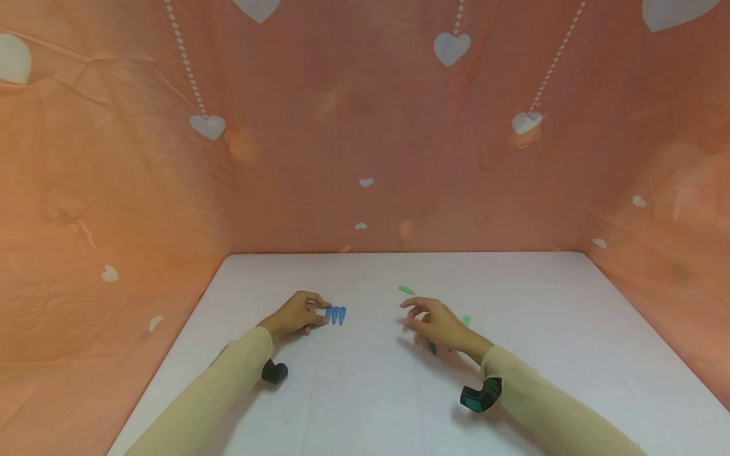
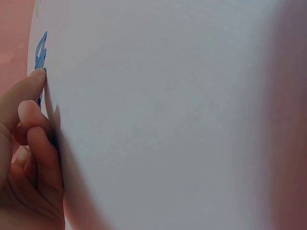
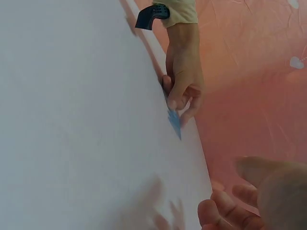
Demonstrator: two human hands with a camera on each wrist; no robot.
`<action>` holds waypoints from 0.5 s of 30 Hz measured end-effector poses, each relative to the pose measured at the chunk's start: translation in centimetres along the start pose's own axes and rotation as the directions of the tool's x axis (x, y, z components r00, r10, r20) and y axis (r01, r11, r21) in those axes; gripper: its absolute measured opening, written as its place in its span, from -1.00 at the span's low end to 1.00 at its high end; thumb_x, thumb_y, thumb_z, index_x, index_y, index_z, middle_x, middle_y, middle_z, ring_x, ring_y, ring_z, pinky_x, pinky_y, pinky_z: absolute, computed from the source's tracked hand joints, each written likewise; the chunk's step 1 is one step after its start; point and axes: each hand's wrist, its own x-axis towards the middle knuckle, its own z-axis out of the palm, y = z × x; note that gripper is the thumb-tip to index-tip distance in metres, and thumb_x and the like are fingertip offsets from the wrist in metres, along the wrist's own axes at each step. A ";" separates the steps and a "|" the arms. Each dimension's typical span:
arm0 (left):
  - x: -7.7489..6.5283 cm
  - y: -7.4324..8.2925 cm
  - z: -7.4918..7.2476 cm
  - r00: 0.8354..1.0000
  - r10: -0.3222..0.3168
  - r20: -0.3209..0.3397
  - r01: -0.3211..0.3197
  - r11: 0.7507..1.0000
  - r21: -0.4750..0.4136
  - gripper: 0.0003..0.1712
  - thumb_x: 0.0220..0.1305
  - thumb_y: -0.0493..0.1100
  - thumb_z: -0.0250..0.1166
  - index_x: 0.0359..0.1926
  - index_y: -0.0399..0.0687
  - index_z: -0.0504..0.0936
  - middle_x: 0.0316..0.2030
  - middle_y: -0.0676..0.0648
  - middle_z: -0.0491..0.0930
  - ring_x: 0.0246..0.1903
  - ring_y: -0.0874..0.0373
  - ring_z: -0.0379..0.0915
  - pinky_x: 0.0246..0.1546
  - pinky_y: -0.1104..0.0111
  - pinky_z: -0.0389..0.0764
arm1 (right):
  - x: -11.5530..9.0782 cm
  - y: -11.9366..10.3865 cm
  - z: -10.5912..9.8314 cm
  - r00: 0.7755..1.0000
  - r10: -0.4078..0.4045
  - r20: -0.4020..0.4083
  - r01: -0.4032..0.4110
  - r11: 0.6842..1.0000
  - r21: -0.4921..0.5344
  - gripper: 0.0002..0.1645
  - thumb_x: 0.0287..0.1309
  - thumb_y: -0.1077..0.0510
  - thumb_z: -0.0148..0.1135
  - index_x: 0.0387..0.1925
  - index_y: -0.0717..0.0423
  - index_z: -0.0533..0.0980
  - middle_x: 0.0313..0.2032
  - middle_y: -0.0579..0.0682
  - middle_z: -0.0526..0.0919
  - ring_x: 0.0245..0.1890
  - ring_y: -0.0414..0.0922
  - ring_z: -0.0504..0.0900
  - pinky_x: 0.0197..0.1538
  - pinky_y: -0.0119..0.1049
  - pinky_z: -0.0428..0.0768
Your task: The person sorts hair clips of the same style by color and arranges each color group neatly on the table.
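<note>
Blue snap hair clips (image 1: 342, 315) lie side by side in a short row on the white table. At the row's left end, my left hand (image 1: 299, 313) pinches the nearest clip between thumb and forefinger. The blue clips (image 2: 41, 50) jut beyond its thumb in the left wrist view. My right hand (image 1: 438, 322) hovers over the table, fingers loosely bent and holding nothing. Just beyond its fingertips lies a green hair clip (image 1: 406, 290). Another green clip (image 1: 466, 320) and a dark clip (image 1: 433, 348) are partly hidden by this hand.
The white tabletop (image 1: 365, 399) is bordered by orange cloth (image 1: 342, 126) printed with pale hearts, at the back and both sides. Each wrist carries a black camera mount (image 1: 275, 372).
</note>
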 end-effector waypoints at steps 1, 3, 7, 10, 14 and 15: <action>0.0 0.0 0.0 1.000 0.002 -0.001 -0.002 1.000 0.006 -0.54 0.26 -0.29 0.40 0.17 -0.31 0.60 -0.70 0.09 0.33 -0.78 0.32 0.25 -0.67 0.52 0.30 | -0.3 0.2 -0.2 1.000 -0.004 -0.001 0.004 1.000 -0.009 -0.53 0.35 0.21 0.22 0.21 0.33 0.47 -0.15 0.19 0.67 -0.57 -0.16 0.59 -0.49 -0.40 0.52; 0.0 -0.1 0.1 1.000 -0.005 -0.009 0.005 1.000 0.016 -0.55 0.26 -0.28 0.40 0.16 -0.29 0.61 -0.70 0.09 0.34 -0.78 0.32 0.25 -0.67 0.52 0.30 | -0.8 0.5 -0.6 1.000 -0.016 -0.001 0.016 0.999 -0.034 -0.54 0.33 0.22 0.22 0.20 0.34 0.48 -0.17 0.18 0.67 -0.61 -0.22 0.53 -0.51 -0.42 0.47; -0.1 0.0 0.2 1.000 -0.020 -0.017 0.020 1.000 0.014 -0.54 0.26 -0.27 0.40 0.17 -0.26 0.61 -0.68 0.08 0.34 -0.77 0.30 0.26 -0.65 0.52 0.30 | -1.6 1.3 -1.2 1.000 -0.023 0.000 0.023 0.998 -0.062 -0.56 0.30 0.25 0.26 0.16 0.34 0.50 -0.18 0.17 0.66 -0.67 -0.31 0.39 -0.57 -0.44 0.41; -0.1 0.1 0.2 1.000 -0.027 -0.015 0.027 1.000 0.012 -0.55 0.26 -0.26 0.40 0.17 -0.24 0.62 -0.68 0.08 0.34 -0.76 0.29 0.27 -0.63 0.51 0.31 | -2.1 1.7 -1.5 1.000 -0.017 -0.004 0.017 0.997 -0.075 -0.59 0.26 0.29 0.29 0.11 0.35 0.53 -0.18 0.19 0.65 -0.67 -0.32 0.33 -0.59 -0.44 0.38; -0.1 0.2 0.1 1.000 -0.024 -0.010 0.024 1.000 0.020 -0.56 0.26 -0.26 0.40 0.17 -0.24 0.62 -0.68 0.07 0.36 -0.75 0.28 0.28 -0.63 0.50 0.32 | -2.6 1.8 -1.7 1.000 0.018 0.001 -0.018 0.995 -0.096 -0.59 0.19 0.32 0.33 0.08 0.34 0.55 -0.15 0.20 0.63 -0.59 -0.31 0.39 -0.51 -0.44 0.43; -0.1 0.2 0.1 1.000 -0.020 -0.009 0.020 1.000 0.022 -0.56 0.26 -0.27 0.40 0.16 -0.25 0.62 -0.68 0.07 0.36 -0.75 0.29 0.29 -0.63 0.50 0.32 | -2.8 1.8 -1.7 0.999 0.033 0.000 -0.033 0.993 -0.114 -0.59 0.18 0.32 0.34 0.08 0.33 0.56 -0.15 0.18 0.63 -0.56 -0.29 0.40 -0.48 -0.45 0.44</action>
